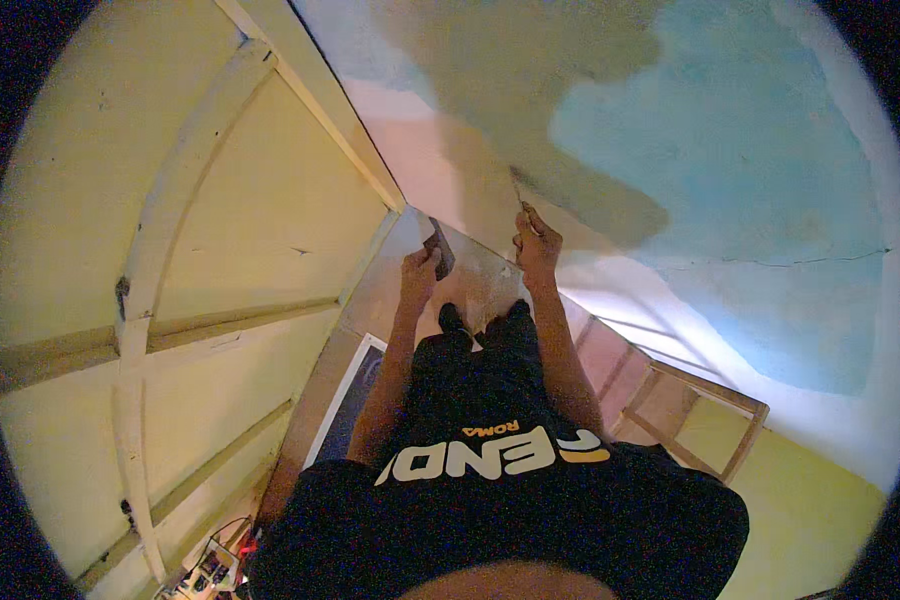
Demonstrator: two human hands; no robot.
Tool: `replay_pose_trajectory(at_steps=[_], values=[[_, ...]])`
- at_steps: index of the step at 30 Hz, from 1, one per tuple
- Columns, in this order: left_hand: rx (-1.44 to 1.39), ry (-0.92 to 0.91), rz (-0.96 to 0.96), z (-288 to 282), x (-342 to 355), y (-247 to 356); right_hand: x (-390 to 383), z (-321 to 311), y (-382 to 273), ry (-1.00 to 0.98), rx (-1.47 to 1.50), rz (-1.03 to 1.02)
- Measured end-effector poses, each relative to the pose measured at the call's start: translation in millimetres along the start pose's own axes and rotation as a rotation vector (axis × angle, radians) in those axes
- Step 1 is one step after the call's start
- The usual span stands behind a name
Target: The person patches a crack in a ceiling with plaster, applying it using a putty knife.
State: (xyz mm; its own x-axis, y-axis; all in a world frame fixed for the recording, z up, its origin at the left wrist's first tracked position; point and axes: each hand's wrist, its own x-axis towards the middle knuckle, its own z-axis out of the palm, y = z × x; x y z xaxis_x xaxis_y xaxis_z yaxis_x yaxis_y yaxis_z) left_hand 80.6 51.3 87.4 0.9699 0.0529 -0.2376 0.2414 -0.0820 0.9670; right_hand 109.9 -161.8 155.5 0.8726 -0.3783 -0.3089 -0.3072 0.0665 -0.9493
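My right hand (537, 242) is closed round the handle of a thin-bladed tool that looks like a putty knife (516, 184). Its blade, seen nearly edge-on, reaches the wall (470, 165) in front of me, though firm contact cannot be told. Lower and to the left, my left hand (419, 272) grips a dark flat plate (442, 250) by its edge, held apart from the wall. Brownish-grey, pinkish and blue-green patches cover the wall, and shadows fall across it.
Yellow panels with a wooden frame (135, 280) stand on my left. A dark board with a white border (348, 400) is beside my left forearm. At right is a wooden frame (745, 435) near the wall. Cluttered small things (210, 570) lie at lower left.
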Motion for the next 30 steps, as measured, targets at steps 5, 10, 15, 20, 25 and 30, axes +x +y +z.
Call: replay_pose_trajectory(at_steps=[5, 10, 15, 20, 25, 30], values=[[0.075, 0.059, 0.065, 2, -6, 22, 6, -4, 3, -0.021, -0.03, -0.139], [-0.025, 0.134, -0.056, 2, -16, 48, -8, 6, -7, 0.008, 0.051, 0.002], [0.043, 0.025, -0.088, -11, 1, -3, 0, 11, -13, -0.064, 0.036, 0.005], [-0.042, 0.077, -0.02, -8, -1, -2, 11, -2, 19, -0.077, -0.002, -0.238], [-0.068, 0.025, -0.031, -1, 0, 20, 5, 10, 5, -0.021, 0.056, -0.034], [-0.119, 0.023, -0.048, 4, 2, 14, 3, 3, -6, 0.017, 0.052, 0.024]])
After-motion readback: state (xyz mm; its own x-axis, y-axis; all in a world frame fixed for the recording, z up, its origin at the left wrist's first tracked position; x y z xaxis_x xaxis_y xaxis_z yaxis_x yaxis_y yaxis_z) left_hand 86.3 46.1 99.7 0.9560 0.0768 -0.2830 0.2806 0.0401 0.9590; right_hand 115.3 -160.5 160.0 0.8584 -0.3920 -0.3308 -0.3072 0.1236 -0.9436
